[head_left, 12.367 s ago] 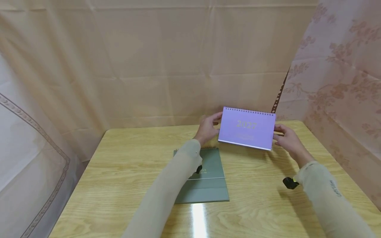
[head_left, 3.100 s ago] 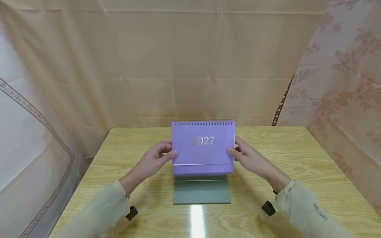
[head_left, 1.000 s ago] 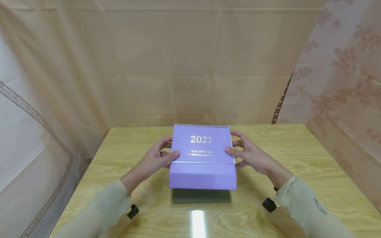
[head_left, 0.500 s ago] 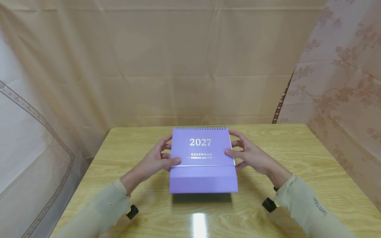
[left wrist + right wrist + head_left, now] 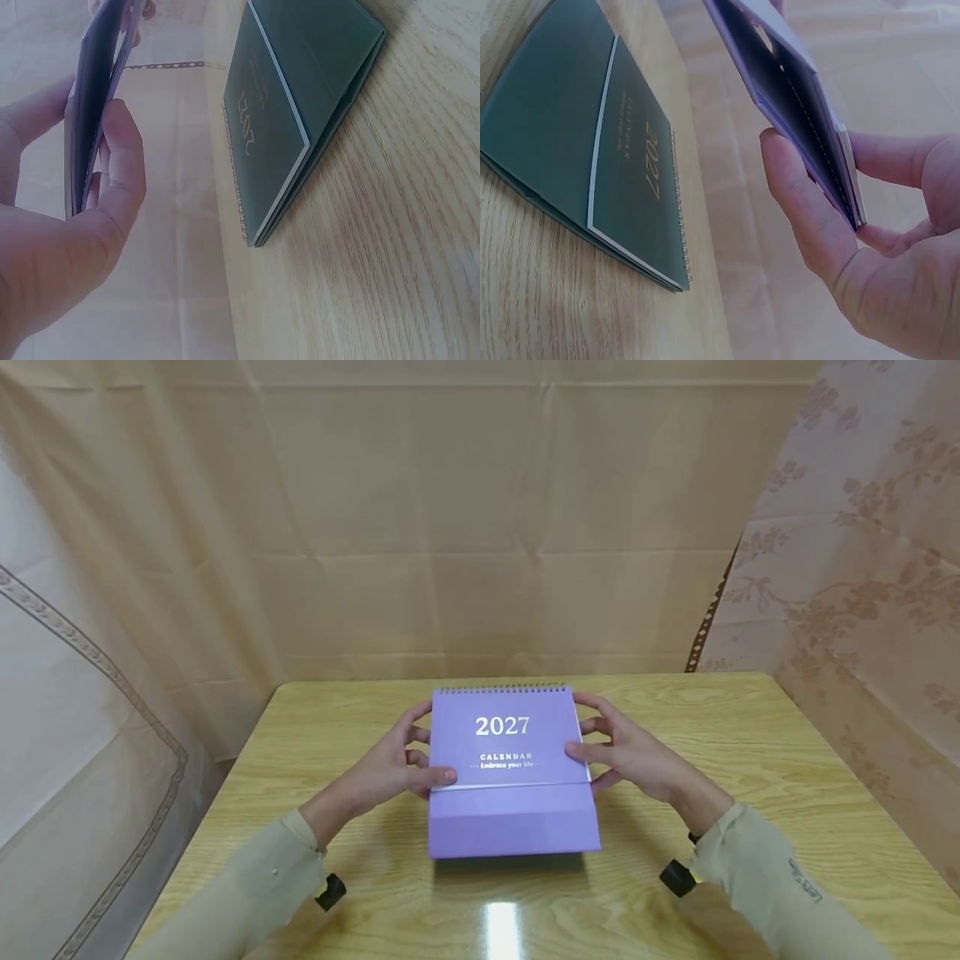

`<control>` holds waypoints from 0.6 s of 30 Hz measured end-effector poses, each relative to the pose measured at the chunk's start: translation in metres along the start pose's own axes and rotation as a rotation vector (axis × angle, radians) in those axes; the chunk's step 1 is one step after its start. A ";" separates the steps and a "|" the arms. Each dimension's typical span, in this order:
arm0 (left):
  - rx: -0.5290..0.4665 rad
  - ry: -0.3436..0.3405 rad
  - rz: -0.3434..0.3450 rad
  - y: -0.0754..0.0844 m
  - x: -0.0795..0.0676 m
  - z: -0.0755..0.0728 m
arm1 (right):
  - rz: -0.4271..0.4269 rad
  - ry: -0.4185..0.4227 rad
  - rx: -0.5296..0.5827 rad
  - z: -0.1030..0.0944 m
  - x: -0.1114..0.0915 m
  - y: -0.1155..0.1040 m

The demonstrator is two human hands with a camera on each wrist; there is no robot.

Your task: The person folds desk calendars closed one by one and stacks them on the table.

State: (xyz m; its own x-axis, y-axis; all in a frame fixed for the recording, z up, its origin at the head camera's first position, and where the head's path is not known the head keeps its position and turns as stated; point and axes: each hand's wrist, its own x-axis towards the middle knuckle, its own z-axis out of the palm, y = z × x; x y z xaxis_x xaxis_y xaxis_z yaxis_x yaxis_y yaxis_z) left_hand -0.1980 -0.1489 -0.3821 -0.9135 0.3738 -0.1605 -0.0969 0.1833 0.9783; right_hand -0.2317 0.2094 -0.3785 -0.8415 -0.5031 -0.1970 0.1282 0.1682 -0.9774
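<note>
A purple desk calendar (image 5: 502, 727) marked 2027 is held over the table, tilted back with its wire binding at the far edge. My left hand (image 5: 393, 764) grips its left edge, thumb on the cover and fingers behind. At the opposite edge my right hand (image 5: 641, 756) pinches it the same way. Beneath it a dark green desk calendar (image 5: 277, 97) lies on the table, its cover up; the purple one hides it from above in the head view. The right wrist view shows a gap between the purple calendar (image 5: 795, 97) and the green calendar (image 5: 634, 165).
The wooden table (image 5: 315, 718) ends at a beige curtain (image 5: 412, 527) behind it. A flowered cloth (image 5: 862, 568) hangs on the right and a white cloth (image 5: 67, 735) on the left. A strip of light reflects on the table's near part.
The purple calendar came from the right to over the green one. Lately it has tilted flatter and shifted slightly toward me, covering the green calendar; both hands keep their hold.
</note>
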 end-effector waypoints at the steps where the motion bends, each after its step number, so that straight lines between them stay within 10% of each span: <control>1: 0.001 0.001 -0.002 0.000 0.000 0.000 | 0.000 -0.004 0.004 0.000 0.000 0.001; 18: 0.032 0.035 -0.034 -0.012 0.004 0.005 | 0.016 -0.025 -0.019 0.002 0.003 0.012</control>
State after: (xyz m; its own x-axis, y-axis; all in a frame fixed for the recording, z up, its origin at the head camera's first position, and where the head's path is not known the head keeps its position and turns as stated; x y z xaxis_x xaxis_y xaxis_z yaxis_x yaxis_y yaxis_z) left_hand -0.1990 -0.1449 -0.3951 -0.9231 0.3351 -0.1889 -0.1163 0.2247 0.9674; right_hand -0.2318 0.2085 -0.3905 -0.8260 -0.5212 -0.2146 0.1311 0.1926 -0.9725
